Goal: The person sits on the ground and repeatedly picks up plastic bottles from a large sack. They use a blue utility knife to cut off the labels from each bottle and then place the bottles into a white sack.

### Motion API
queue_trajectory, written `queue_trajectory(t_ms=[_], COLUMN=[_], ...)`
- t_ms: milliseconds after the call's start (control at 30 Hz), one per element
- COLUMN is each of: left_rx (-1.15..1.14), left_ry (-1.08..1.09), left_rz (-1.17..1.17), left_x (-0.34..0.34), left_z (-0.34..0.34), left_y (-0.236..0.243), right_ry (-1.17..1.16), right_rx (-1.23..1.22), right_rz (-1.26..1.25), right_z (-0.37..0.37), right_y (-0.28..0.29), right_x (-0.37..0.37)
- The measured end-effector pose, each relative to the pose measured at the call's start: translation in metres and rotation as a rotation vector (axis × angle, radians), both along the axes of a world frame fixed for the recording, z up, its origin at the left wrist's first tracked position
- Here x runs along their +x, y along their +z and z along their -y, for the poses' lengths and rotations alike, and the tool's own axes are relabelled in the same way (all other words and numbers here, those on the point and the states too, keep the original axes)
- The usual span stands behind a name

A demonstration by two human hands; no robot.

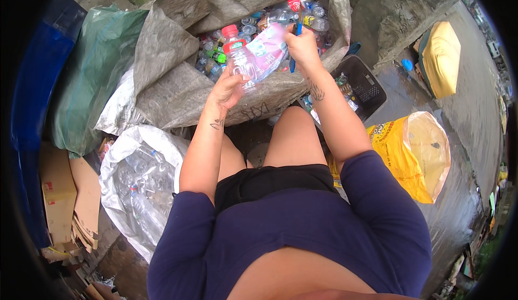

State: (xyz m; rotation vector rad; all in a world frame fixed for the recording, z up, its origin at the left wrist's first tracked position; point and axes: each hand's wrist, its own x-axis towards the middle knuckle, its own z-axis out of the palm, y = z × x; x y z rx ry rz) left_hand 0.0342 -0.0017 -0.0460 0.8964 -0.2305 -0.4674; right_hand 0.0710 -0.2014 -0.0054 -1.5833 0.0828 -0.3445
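My left hand is closed round the lower part of a clear plastic bottle with a red cap, which stands tilted slightly to the left. A pink and pale blue plastic label stretches from the bottle's side to my right hand, whose fingers pinch its far end. That same hand also grips a slim blue and black tool, its exact kind partly hidden by the fingers. Just beyond both hands gapes a large grey woven sack with many plastic bottles inside.
A white sack of clear bottles stands at my left, near flattened cardboard and a green sack. At my right are a black crate with small items, a yellow sack and a yellow bundle.
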Motion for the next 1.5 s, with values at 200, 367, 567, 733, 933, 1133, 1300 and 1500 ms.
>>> queue_trajectory(t_ms=[200,367,567,733,933,1133,1300,1500], left_rx=[-0.029,0.168,0.415,0.33,0.555,1.196,1.42,1.544], left_ry=[-0.527,-0.518,-0.245,-0.088,-0.003,0.302,0.439,0.554], left_rz=[-0.083,0.041,0.059,-0.054,0.13,0.592,0.986,1.028], left_x=[0.005,0.011,0.007,0.011,0.01,-0.006,-0.032,-0.044], left_z=[-0.024,-0.05,-0.067,-0.074,-0.014,-0.007,0.041,0.031], left_y=[0.0,-0.001,-0.01,-0.019,-0.021,-0.004,0.012,0.025], right_ry=[0.006,-0.272,-0.624,-0.991,-1.114,-0.591,0.144,0.131], right_rx=[-0.006,-0.378,-0.133,-0.008,0.045,-0.324,-0.686,-0.767], right_rz=[0.073,0.189,0.221,-0.308,-0.821,-0.258,-0.191,-0.286], right_z=[0.022,0.07,0.229,0.271,0.339,0.191,0.06,0.033], right_y=[0.014,0.031,0.033,-0.126,-0.312,-0.126,0.01,0.006], right_x=[0.014,0.042,0.024,-0.041,-0.128,-0.054,-0.057,-0.055])
